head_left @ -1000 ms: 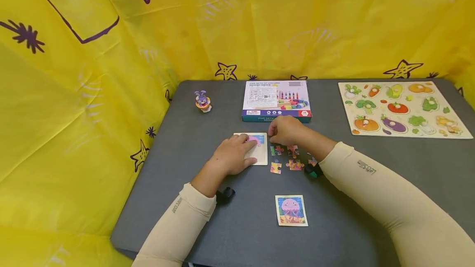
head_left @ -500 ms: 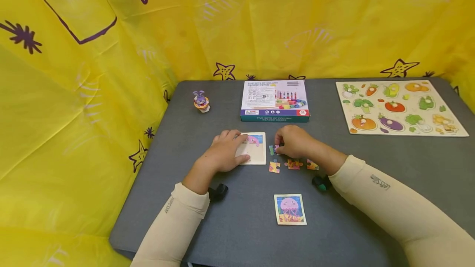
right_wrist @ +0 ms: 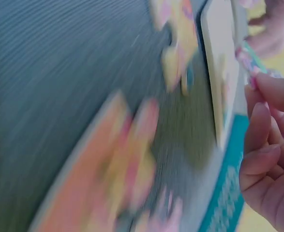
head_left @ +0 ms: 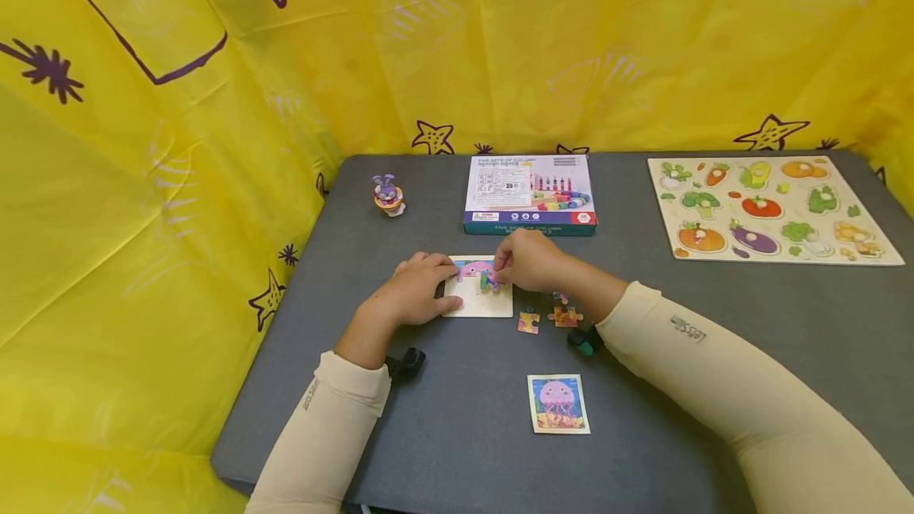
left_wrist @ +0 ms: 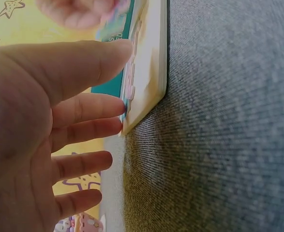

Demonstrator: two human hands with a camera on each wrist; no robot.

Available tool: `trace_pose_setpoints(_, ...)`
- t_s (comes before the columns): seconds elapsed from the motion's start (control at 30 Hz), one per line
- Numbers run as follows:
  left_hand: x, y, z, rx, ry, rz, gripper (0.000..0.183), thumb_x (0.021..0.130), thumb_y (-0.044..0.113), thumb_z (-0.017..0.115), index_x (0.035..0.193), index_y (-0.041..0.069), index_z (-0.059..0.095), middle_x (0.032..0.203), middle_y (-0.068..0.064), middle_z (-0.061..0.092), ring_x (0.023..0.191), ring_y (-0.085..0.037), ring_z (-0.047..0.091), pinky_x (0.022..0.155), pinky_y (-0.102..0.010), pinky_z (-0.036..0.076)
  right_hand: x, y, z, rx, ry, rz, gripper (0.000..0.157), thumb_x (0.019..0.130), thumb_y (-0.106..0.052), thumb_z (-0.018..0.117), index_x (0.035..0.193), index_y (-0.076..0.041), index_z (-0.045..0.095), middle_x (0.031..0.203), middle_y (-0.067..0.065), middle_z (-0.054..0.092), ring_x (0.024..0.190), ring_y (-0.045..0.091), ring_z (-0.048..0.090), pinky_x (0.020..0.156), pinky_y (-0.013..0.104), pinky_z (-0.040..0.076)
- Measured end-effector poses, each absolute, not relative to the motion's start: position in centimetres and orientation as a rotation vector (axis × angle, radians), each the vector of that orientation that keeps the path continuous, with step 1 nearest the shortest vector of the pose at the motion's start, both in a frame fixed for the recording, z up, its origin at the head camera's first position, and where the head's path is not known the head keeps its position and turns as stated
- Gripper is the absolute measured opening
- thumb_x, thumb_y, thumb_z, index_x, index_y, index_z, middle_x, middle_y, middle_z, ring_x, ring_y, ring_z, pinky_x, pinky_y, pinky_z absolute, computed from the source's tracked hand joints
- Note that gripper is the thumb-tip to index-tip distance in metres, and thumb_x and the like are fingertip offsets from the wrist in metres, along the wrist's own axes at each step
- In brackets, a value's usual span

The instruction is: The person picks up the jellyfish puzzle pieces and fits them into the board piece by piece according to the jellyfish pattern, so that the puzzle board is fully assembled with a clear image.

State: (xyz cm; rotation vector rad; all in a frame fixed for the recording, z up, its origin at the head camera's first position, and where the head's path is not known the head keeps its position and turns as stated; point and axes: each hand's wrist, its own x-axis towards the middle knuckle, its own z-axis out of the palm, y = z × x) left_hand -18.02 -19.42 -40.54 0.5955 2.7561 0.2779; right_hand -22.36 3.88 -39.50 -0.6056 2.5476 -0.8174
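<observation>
A square wooden puzzle board lies mid-table, pink jellyfish pieces fitted along its far side. My left hand rests at the board's left edge; in the left wrist view its fingers stretch out straight, thumb over the rim. With thumb and fingertips, my right hand pinches a green and pink jigsaw piece above the board's right half. Loose jigsaw pieces, one yellow and one orange, lie right of the board, with another partly hidden by the right wrist. Closer to me sits a jellyfish picture card.
Behind the board is a flat toy box. A small purple rabbit figure stands at the back left. At the back right lies a vegetable peg puzzle. Yellow printed cloth hangs behind and left of the grey table.
My right hand picked up the green and pink jigsaw piece from beside the board and moved left over the board. My left hand slid slightly left, toward the board's edge.
</observation>
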Motion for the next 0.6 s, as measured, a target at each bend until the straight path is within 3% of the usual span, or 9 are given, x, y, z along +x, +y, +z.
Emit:
trace_pose_setpoints(0.17, -18.2, -19.5, -40.5, 0.614, 2.763, 0.307, 0.059, 0.095, 0.043, 0.069, 0.145, 0.012, 0.059, 0.146, -0.006, 0.054, 0.135, -0.029, 0.044, 0.111, -0.051, 0.035, -22.9, 0.6, -40.2, -0.579, 2.500, -0.799, 0.009, 0.089, -0.019, 0.078, 0.081, -0.016, 0.076, 0.083, -0.001, 0.070, 0.080, 0.019, 0.060, 0.062, 0.027, 0.047)
trace_pose_setpoints(0.33, -18.3, -19.5, -40.7, 0.624, 2.775, 0.359, 0.054, 0.095, 0.037, 0.069, 0.142, 0.012, 0.061, 0.143, -0.006, 0.053, 0.133, -0.028, 0.044, 0.110, -0.051, 0.035, -23.0, -1.0, -40.6, -0.611, 2.539, -0.705, 0.014, 0.090, -0.019, 0.077, 0.077, -0.015, 0.075, 0.076, 0.000, 0.069, 0.074, 0.018, 0.061, 0.057, 0.025, 0.046)
trace_pose_setpoints(0.6, -19.4, -19.6, -41.0, 0.602, 2.869, 0.366, 0.028, 0.098, 0.025, 0.064, 0.123, 0.014, 0.072, 0.130, -0.007, 0.061, 0.125, -0.029, 0.051, 0.102, -0.050, 0.041, -23.3, -1.7, -40.7, -0.644, 2.595, -0.665, 0.015, 0.088, -0.020, 0.077, 0.075, -0.013, 0.073, 0.076, 0.000, 0.068, 0.077, 0.020, 0.061, 0.060, 0.027, 0.046)
